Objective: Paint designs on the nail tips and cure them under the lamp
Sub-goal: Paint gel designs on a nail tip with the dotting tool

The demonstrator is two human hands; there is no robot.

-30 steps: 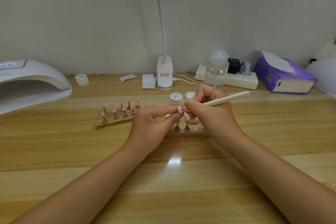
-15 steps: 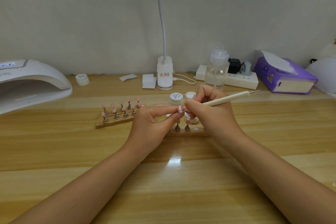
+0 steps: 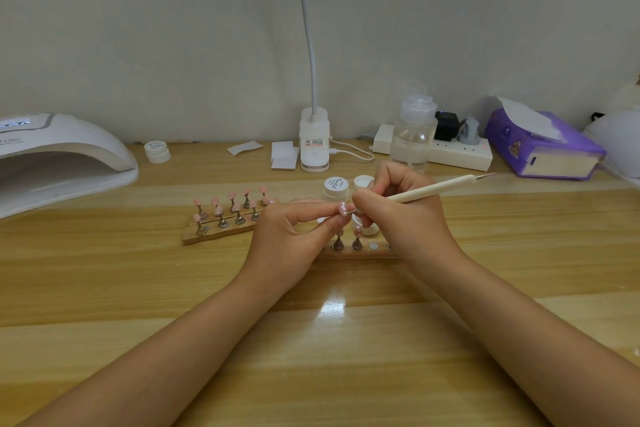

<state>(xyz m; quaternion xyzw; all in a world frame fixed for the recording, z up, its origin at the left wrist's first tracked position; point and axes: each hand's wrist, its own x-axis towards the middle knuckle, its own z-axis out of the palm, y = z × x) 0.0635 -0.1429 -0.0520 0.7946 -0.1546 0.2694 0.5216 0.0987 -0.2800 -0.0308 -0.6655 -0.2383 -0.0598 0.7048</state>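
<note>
1. Hands are brought together over the middle of the wooden table (image 3: 104, 281), both forearms reaching in from the near edge.
2. A pink nail tip (image 3: 343, 209) is pinched between thumb and forefinger of the left hand (image 3: 294, 236), its painted face turned up; whether it sits on a stand cannot be told.
3. A cream pen (image 3: 440, 188) is gripped by the curled fingers of the right hand (image 3: 408, 218), its metal point laid against the nail tip and its far end, also metal-tipped, angled up to the right.
4. A wooden holder (image 3: 207, 236) is set left of the hands, carrying two rows of pink tips (image 3: 232, 196) on small metal stands.
5. A second holder (image 3: 360, 254) lies just under the hands, with two stands (image 3: 347, 243) seen on it and bare round spots to their right.
6. Two small white jars (image 3: 335, 188) are placed just beyond the hands, one lidded with printed lettering, the other partly hidden by the right fingers.
7. A white curing lamp (image 3: 62, 156) is seen at the far left, its opening facing right and near.
8. Along the far edge, from left to right, are found another jar (image 3: 157, 151), white pads (image 3: 284, 155), a desk-lamp base (image 3: 314, 142) with its neck rising out of view, a clear pump bottle (image 3: 414, 135), a power strip (image 3: 457, 152) and a purple tissue box (image 3: 543, 146).
</note>
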